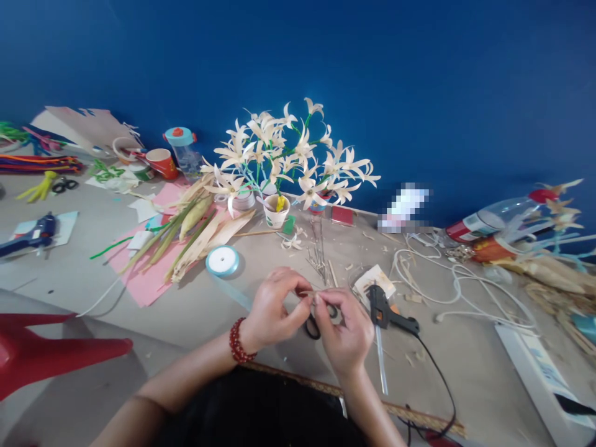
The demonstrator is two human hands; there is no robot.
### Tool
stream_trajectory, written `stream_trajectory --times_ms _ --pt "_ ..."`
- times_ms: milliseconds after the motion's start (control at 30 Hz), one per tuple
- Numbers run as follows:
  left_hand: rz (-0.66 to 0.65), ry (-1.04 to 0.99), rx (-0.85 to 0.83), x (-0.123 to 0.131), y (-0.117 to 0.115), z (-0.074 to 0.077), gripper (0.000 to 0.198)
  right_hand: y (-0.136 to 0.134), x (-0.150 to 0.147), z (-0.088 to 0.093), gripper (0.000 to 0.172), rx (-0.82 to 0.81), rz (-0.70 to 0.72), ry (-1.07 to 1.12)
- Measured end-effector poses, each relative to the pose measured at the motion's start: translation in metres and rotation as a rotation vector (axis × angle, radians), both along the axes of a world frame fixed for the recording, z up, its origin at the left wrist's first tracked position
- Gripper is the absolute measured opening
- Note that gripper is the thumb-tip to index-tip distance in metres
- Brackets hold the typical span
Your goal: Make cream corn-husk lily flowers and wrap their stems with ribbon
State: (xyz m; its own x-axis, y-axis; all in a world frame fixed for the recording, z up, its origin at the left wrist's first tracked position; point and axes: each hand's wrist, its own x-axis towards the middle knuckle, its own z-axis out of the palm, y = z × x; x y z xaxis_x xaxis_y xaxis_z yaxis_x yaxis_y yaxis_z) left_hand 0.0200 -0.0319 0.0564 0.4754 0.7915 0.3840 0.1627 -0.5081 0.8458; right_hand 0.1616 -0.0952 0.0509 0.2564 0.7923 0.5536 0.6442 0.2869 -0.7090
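My left hand (274,307), with a red bead bracelet (238,341) on its wrist, and my right hand (342,329) meet over the grey floor surface. Both pinch a small pale piece (313,295) between their fingertips; it is too small to name. Black-handled scissors (315,323) lie just under the hands. A black glue gun (388,313) with a clear glue stick (382,369) rests right of my right hand. Beyond the hands stands a bunch of cream handmade flowers (288,155) on green stems, in a paper cup (276,211).
Corn husks (195,233) lie on pink paper (149,273) beside a light-blue ribbon roll (222,261). A blue glue gun (32,234) is far left, a red stool (51,351) near left. White cords (460,292), a plastic bottle (498,220) and a white power strip (535,366) are on the right.
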Motion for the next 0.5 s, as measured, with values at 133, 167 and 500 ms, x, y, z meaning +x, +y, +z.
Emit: stream_trajectory --times_ms 133,167,500 --pt "0.003 -0.058 -0.092 0.009 -0.002 -0.002 0.013 0.0 -0.002 0.0 0.01 0.003 -0.002 -0.007" --pt "0.008 -0.074 -0.108 0.01 -0.002 -0.005 0.013 0.0 -0.002 0.0 0.011 0.01 0.002 -0.015" --pt "0.154 -0.055 -0.172 -0.004 0.003 -0.022 0.019 0.001 0.005 -0.004 0.01 0.068 -0.09 0.036"
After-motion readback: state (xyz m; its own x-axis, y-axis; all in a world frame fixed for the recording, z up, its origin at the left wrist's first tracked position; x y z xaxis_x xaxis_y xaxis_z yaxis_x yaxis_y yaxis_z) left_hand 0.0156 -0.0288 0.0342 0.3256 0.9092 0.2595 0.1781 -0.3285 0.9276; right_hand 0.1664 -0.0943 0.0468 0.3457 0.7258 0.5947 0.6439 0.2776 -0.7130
